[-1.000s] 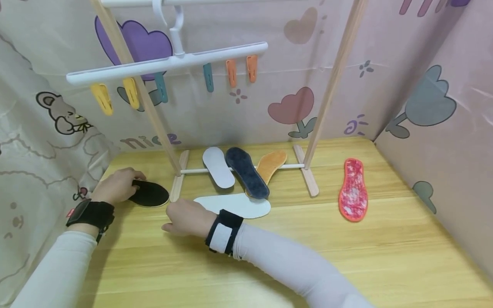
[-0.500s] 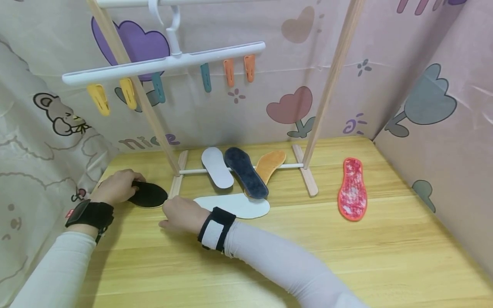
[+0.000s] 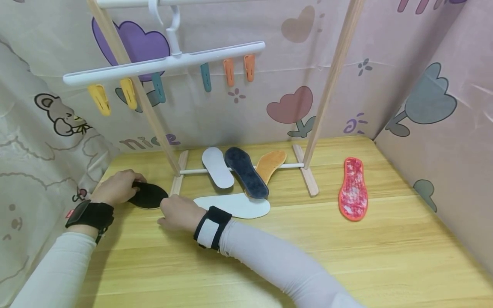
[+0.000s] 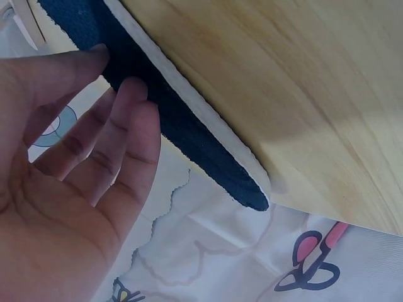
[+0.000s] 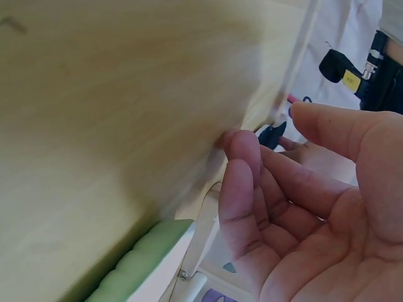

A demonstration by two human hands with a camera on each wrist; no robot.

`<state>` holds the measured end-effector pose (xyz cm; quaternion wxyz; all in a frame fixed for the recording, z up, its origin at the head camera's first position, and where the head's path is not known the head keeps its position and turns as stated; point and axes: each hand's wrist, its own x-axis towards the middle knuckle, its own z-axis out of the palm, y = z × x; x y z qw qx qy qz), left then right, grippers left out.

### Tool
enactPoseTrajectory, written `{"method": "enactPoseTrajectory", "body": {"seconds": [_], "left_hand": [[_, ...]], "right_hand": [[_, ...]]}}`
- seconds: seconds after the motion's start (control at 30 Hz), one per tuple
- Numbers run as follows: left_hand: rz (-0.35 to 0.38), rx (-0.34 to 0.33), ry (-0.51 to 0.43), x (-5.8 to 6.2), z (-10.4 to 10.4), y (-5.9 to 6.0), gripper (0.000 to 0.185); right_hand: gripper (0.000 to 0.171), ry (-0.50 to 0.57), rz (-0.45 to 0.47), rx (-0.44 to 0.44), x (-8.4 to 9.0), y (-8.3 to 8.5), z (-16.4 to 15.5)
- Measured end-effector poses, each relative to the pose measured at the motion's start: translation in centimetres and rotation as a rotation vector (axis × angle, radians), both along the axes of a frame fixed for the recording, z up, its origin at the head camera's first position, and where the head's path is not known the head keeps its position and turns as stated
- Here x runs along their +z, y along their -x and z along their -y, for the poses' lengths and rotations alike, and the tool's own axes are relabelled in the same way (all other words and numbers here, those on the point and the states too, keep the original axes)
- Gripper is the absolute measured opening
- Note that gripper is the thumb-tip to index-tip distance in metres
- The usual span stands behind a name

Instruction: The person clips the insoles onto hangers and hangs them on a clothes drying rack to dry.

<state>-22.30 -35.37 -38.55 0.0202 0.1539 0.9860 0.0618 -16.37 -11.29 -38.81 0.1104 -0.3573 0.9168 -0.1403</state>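
A dark insole (image 3: 148,196) lies on the wooden table at the left. My left hand (image 3: 117,187) pinches its left end; in the left wrist view, thumb and fingertips are at the edge of the blue-black insole (image 4: 179,119), which has a pale rim. My right hand (image 3: 181,213) hovers low over the table beside that insole's right end. Its fingers (image 5: 242,207) are loosely bent, the thumb apart, with nothing held. Just behind the right hand, a long white insole (image 3: 239,206) lies flat; a green-edged insole (image 5: 145,261) shows near the fingers in the right wrist view.
Light grey (image 3: 218,167), navy (image 3: 246,173) and orange (image 3: 271,164) insoles lie across the low bar of a wooden rack (image 3: 327,90). A red-and-white insole (image 3: 353,190) lies right. From the rack hangs a white hanger (image 3: 165,63) with yellow, teal and orange clips (image 3: 249,68).
My right hand has shifted slightly left, closer to the dark insole's right end. The left hand and the dark insole have stayed nearly in place.
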Motion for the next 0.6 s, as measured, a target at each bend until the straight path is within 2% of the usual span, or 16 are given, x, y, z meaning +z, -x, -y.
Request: {"method": "enactPoseTrajectory", "body": {"seconds": [0.2,0.6], "left_hand": [[0.001,-0.013,-0.010,0.03,-0.06,-0.06,0.021],[-0.012,-0.086,-0.040,0.42,-0.56,-0.49,0.018]], "right_hand": [[0.032,0.006,0.002,-0.015,-0.09,0.09,0.39],[0.019,-0.005,-0.023,-0.049,0.03,0.20,0.86]]}}
